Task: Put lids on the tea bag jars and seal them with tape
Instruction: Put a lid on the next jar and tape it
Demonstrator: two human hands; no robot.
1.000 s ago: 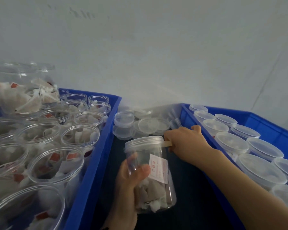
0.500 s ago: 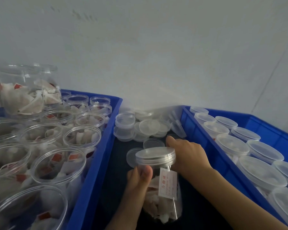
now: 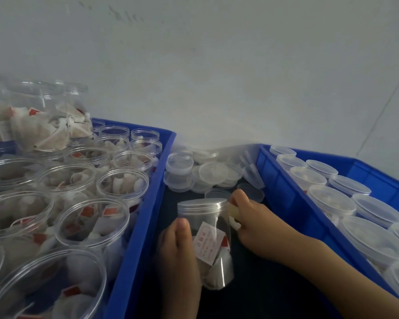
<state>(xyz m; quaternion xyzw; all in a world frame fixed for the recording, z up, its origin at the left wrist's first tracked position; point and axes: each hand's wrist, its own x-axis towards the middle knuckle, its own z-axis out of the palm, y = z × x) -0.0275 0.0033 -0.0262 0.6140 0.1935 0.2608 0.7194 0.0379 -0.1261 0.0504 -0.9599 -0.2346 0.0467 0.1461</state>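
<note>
1. My left hand (image 3: 177,254) grips the jar (image 3: 211,245) on the dark gap between the two bins.
2. My right hand (image 3: 253,224) pinches tape (image 3: 233,209) against the lid (image 3: 202,206) edge.
3. The left bin (image 3: 143,203) and right bin (image 3: 286,203) rims crowd both sides.

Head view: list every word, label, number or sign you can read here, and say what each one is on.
White paper slip inside the held jar: red printed characters, too blurred to read.
Red tags on tea bags in the open jars: no text legible.
Lids, blue crates, wall: no text visible.
Nothing can be quoted.
</note>
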